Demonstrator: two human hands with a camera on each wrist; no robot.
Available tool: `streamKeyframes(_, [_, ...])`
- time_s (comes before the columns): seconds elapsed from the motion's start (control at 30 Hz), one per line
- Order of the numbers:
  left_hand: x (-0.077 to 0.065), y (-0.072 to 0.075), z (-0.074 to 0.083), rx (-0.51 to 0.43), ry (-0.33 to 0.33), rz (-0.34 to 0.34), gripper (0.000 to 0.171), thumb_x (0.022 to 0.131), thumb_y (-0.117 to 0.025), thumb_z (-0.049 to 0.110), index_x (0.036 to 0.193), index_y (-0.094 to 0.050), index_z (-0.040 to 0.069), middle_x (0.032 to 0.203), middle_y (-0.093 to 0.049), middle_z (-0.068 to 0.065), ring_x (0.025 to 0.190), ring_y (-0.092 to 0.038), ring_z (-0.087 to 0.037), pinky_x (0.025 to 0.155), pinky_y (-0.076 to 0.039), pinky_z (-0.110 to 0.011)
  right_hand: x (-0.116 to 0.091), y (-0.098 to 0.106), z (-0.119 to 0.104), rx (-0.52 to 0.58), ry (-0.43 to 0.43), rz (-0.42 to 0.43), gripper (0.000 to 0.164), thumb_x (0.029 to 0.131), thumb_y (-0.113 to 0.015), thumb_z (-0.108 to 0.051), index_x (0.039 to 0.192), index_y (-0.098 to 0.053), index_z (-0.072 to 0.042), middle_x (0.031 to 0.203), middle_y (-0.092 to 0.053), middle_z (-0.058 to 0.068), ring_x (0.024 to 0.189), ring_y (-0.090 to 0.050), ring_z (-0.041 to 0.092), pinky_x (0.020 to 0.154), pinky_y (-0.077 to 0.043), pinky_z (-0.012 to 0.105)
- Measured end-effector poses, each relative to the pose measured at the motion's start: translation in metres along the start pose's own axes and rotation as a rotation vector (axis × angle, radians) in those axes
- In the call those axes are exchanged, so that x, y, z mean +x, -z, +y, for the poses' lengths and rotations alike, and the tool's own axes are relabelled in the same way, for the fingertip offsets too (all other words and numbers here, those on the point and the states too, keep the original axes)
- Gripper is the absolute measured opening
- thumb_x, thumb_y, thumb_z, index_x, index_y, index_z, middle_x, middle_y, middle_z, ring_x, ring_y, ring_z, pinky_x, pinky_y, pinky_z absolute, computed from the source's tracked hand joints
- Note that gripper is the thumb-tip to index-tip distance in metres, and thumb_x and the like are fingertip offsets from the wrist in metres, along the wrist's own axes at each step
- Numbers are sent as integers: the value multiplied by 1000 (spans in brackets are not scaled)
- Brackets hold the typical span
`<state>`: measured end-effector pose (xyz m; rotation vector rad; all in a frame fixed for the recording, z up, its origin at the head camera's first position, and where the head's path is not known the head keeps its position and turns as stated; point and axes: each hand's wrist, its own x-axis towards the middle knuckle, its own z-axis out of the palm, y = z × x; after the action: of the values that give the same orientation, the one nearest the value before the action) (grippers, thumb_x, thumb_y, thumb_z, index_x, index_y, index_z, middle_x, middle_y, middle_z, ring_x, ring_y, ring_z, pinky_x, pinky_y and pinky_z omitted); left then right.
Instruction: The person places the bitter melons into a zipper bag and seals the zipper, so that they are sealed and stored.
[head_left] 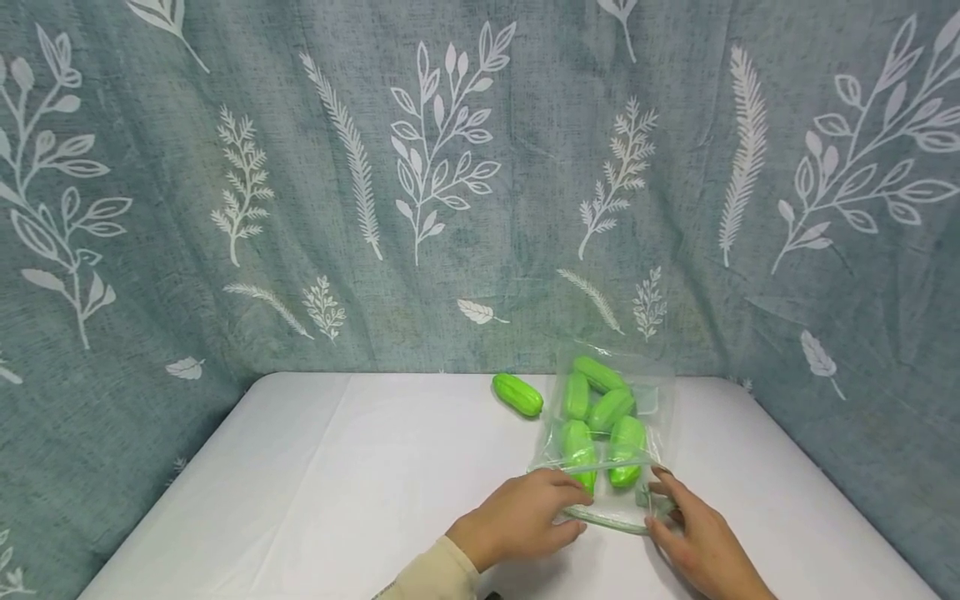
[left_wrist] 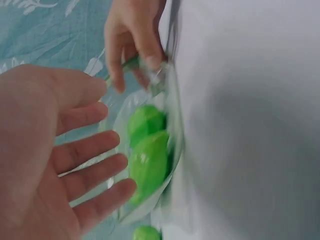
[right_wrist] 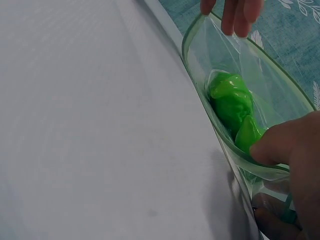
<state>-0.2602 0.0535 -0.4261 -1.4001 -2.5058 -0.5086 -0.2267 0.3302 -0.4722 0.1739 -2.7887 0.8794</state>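
Note:
A clear zip bag (head_left: pixel 615 525) with a green-edged mouth lies on the table, its mouth facing me and spread apart. Inside are several bright green toy cucumbers (head_left: pixel 628 442). My left hand (head_left: pixel 525 512) is at the left side of the mouth; its fingers look straight and spread in the left wrist view, close to the bag's rim. At the right corner my right hand (head_left: pixel 701 533) pinches the rim, with a digit inside the mouth and others outside, as the right wrist view shows. One more cucumber (head_left: pixel 517 395) lies outside, left of the bag.
The white tabletop (head_left: pixel 337 483) extends to the left of the bag and in a narrower strip to its right. A blue-green curtain (head_left: pixel 450 292) with white leaf prints hangs behind and at both sides of the table.

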Motion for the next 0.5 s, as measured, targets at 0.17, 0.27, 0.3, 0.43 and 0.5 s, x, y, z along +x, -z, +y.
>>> streamKeyframes(0.17, [-4,9,-18,-34,-4,185,20,97,-63,21,112,-76,17,106,-71,11,98,-65,0,81,-51,-17,0,2,0,1,-8,-3,68,92,-73,-22,150,-42,-7,132,-63,13,102,-65,20,83,-53,38])
streamKeyframes(0.27, [-6,12,-29,-64,27,251,18,94,-65,16,108,-77,15,96,-72,11,87,-63,4,74,-49,-13,0,3,-1,9,-23,-23,68,92,-72,-24,150,-41,-6,133,-62,13,102,-64,20,84,-53,38])
streamKeyframes(0.3, [-6,13,-32,-78,42,260,18,93,-66,15,107,-77,15,95,-72,11,86,-63,4,73,-48,-13,0,3,-1,15,-29,-29,69,92,-72,-25,151,-41,-6,134,-62,13,103,-64,19,84,-53,39])
streamKeyframes(0.43, [-8,17,-48,-134,109,270,19,92,-66,13,107,-78,16,94,-72,11,85,-62,4,73,-49,-16,1,3,0,26,-48,-51,70,93,-71,-27,152,-39,-7,135,-61,12,105,-63,19,85,-53,37])
streamKeyframes(0.5, [-9,20,-56,-152,149,260,19,93,-65,12,108,-78,16,96,-72,10,86,-63,2,75,-50,-19,1,3,0,23,-56,-59,71,93,-71,-28,152,-39,-7,135,-60,13,105,-63,18,84,-53,37])
